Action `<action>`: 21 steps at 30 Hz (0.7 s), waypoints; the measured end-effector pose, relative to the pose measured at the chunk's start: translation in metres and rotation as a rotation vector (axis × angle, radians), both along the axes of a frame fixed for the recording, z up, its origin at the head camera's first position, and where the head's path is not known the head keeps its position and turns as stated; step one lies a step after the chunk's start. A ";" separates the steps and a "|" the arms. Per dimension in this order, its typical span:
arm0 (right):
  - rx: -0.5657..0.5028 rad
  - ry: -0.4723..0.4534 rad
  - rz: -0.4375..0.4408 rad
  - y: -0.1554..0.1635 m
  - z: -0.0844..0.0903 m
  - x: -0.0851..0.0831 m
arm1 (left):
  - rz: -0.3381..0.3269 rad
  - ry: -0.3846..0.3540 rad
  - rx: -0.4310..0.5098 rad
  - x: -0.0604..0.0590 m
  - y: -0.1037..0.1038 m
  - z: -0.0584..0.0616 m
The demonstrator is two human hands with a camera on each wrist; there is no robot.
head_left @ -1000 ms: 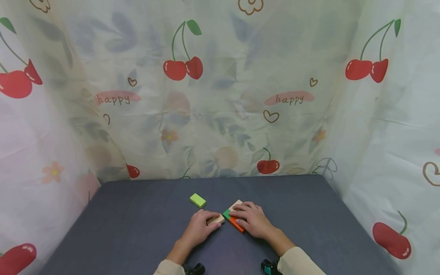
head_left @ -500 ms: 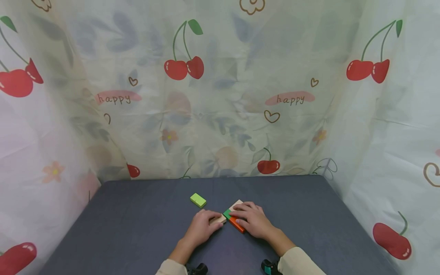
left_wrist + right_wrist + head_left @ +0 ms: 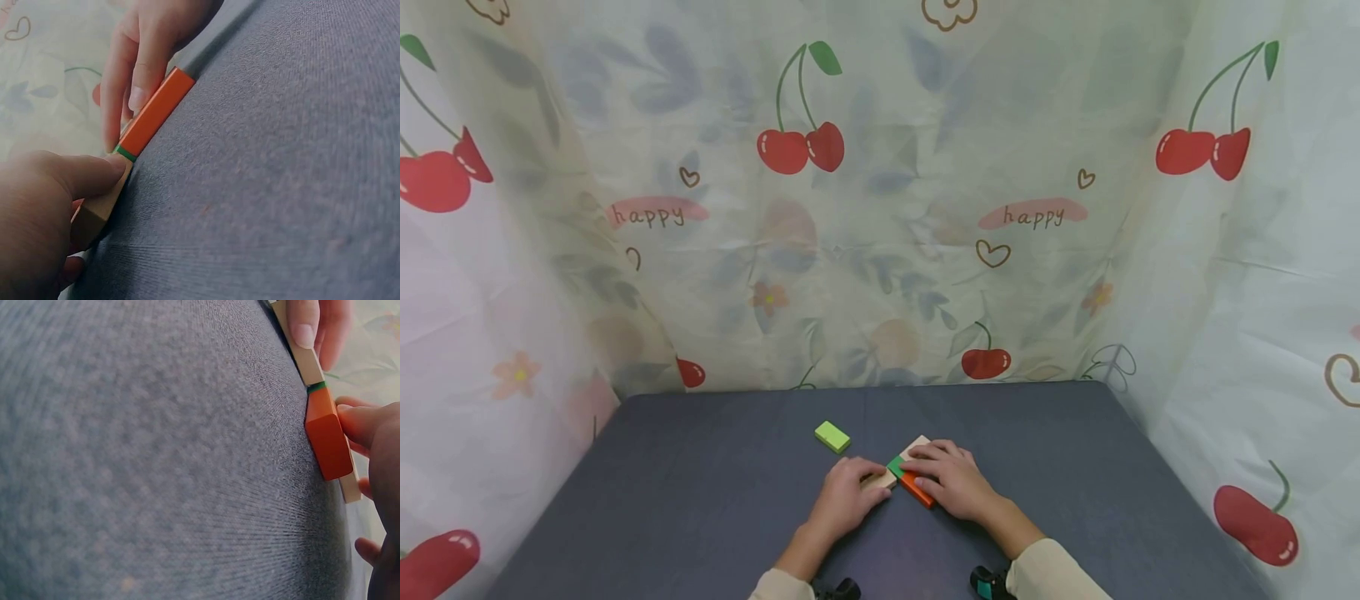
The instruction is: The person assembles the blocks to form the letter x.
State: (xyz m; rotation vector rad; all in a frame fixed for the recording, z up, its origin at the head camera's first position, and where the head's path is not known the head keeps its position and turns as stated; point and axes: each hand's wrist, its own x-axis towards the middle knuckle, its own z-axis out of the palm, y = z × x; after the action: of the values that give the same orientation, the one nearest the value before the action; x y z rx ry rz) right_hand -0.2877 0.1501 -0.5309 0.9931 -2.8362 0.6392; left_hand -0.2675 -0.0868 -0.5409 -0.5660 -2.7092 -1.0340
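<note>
My left hand (image 3: pixel 846 493) pinches a natural wood block (image 3: pixel 884 481), thumb along its near side. In the left wrist view the end of this wood block (image 3: pixel 99 212) meets a thin strip of green. My right hand (image 3: pixel 951 479) rests over a cluster of blocks with its fingers fairly straight. Its thumb touches the orange block (image 3: pixel 917 492), and a fingertip lies by the green block (image 3: pixel 895 467). Another pale wood block (image 3: pixel 921 442) sits at the far side of the cluster, partly hidden under the right fingers. The orange block (image 3: pixel 330 440) shows large in the right wrist view.
A yellow-green block (image 3: pixel 832 437) lies apart, beyond the left hand. Dark grey cloth (image 3: pixel 715 492) covers the table. Curtains (image 3: pixel 865 275) printed with cherries hang behind and at both sides. Dark devices (image 3: pixel 988 581) sit at both wrists.
The left hand has slid the natural wood block a little to the right, up against the green block. My right hand and its cluster have stayed in place.
</note>
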 end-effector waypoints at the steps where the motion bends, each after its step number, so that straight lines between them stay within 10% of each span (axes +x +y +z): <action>1: -0.002 -0.001 0.000 0.000 0.000 0.000 | 0.003 0.005 0.001 0.000 0.001 0.000; 21: 0.007 0.017 0.001 0.000 0.000 0.000 | 0.052 0.038 -0.023 0.004 0.008 0.001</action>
State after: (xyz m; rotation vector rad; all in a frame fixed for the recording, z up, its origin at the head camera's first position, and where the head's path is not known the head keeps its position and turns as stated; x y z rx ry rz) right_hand -0.2880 0.1504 -0.5313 0.9965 -2.8249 0.6187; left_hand -0.2631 -0.0783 -0.5404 -0.5112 -2.6907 -0.9709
